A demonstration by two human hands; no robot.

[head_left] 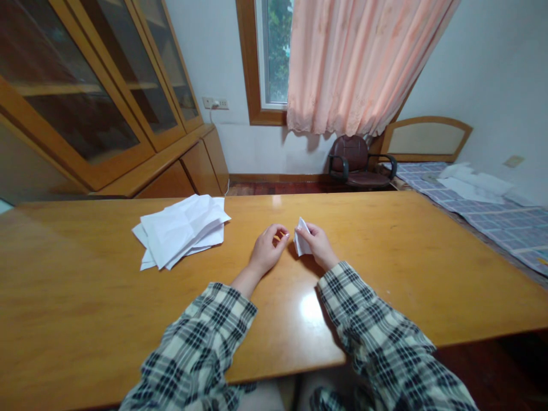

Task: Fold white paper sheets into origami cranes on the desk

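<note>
My right hand (317, 242) pinches a small folded white paper (302, 242) between thumb and fingers, holding it upright just above the table or resting on it; I cannot tell which. To its left, close to the paper but apart from it, is my left hand (269, 245). Its fingers curl round so that thumb and index tips come together in a loop, with nothing visible between them. A loose stack of creased white paper sheets (184, 225) lies on the wooden table (274, 342), left of both hands.
Behind the table's left side stands a glass-door wooden cabinet (128, 74). A brown armchair (357, 162) is beyond the far edge, under a pink curtain (342, 63). On the right, a bed (475, 200) with a checked cover carries more white papers (475, 182).
</note>
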